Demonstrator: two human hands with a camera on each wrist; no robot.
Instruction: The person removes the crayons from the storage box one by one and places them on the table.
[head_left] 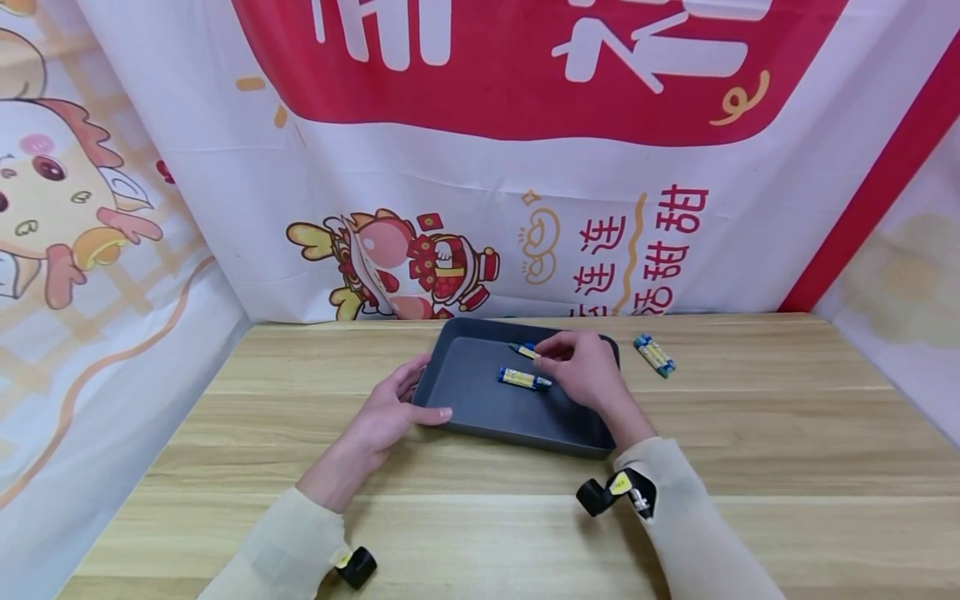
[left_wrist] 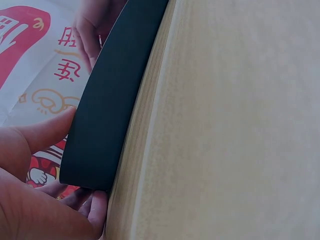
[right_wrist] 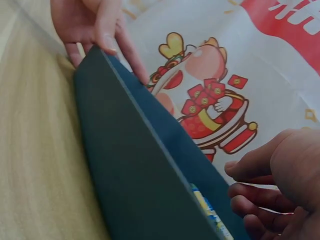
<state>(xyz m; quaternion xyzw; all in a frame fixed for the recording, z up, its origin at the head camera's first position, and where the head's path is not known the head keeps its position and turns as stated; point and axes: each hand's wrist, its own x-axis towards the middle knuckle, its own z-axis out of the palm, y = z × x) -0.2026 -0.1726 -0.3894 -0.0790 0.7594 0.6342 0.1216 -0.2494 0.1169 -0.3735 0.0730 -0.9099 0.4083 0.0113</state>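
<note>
A dark grey rectangular tray [head_left: 480, 417] lies on the table. The left hand [head_left: 390, 408] grips its left end, thumb at the near rim and fingers around the outer side. Over the right part of the tray is the right hand [head_left: 588, 371], its fingers loosely bent. In the right wrist view, nothing shows between its thumb [right_wrist: 245, 167] and fingers. Its fingertips overlap the end of yellow-wrapped crayons [head_left: 523, 351] with green and blue tips in the head view. Nearer in the tray lie more yellow-wrapped crayons [head_left: 523, 379], side by side.
Several crayons [head_left: 655, 356] lie together on the wooden table [head_left: 750, 433], to the right of the tray. A printed white and red cloth [head_left: 465, 167] hangs behind the table's far edge, with more cloth at both sides.
</note>
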